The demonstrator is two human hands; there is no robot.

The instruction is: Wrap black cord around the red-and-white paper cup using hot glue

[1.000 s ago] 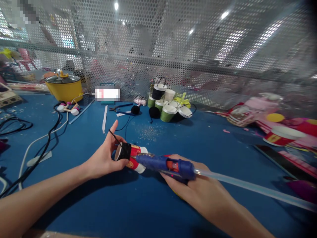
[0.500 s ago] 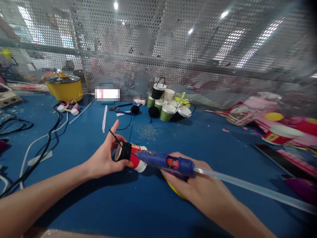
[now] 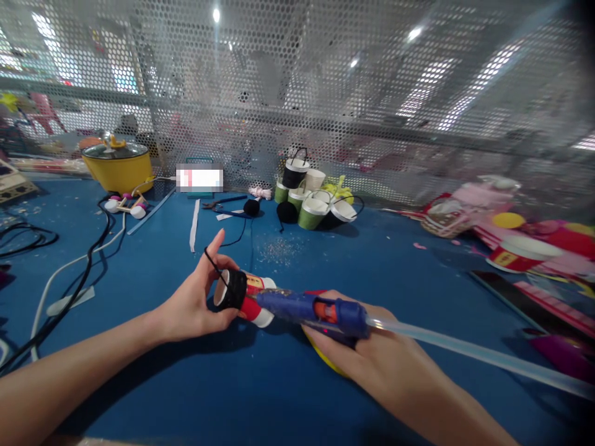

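My left hand [image 3: 202, 297] grips a small red and white paper cup [image 3: 255, 313], lying on its side with its open end towards the left. Black cord [image 3: 238, 288] is wound round that end, and a loose strand runs over my left fingers. In my right hand [image 3: 367, 347] is a blue hot glue gun [image 3: 302, 306], its tip at the cup beside the wound cord. A long clear glue stick [image 3: 465, 350] sticks out of the gun's back. Part of a yellow thing shows under my right hand; its kind is hidden.
Several small cups wrapped in green or black [image 3: 313, 214] stand at the back beside a ball of black cord [image 3: 287, 212]. Pliers [image 3: 223, 203] lie left of them. A yellow pot [image 3: 118, 170] and cables [image 3: 88, 260] are on the left; a paper bowl [image 3: 523, 253] and a phone [image 3: 506, 297] on the right.
The view has shifted slightly. Both hands keep their grips, and the glue gun's tip stays close to the wound cord on the cup.
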